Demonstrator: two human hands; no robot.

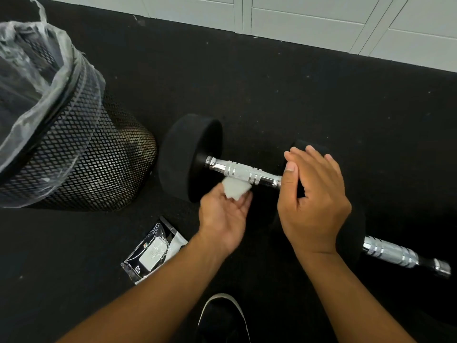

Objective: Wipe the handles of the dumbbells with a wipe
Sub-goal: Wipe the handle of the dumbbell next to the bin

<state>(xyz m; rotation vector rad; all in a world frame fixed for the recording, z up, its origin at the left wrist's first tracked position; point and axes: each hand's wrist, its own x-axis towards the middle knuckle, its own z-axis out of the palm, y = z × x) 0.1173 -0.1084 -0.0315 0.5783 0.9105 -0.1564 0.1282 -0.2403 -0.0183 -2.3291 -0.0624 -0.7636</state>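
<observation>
A black dumbbell (190,154) with a chrome knurled handle (243,172) lies on the dark floor. My left hand (223,216) holds a folded white wipe (236,189) against the underside of that handle, near its left half. My right hand (312,199) rests with straight fingers on the dumbbell's right weight head, mostly hiding it. A second dumbbell's chrome handle (393,253) shows at the lower right, with its near head partly behind my right wrist.
A black mesh waste bin (81,164) with a clear plastic liner stands at the left. A wipe packet (153,253) lies on the floor beside my left forearm. White cabinet fronts (309,18) run along the far edge. A black shoe (222,318) is at the bottom.
</observation>
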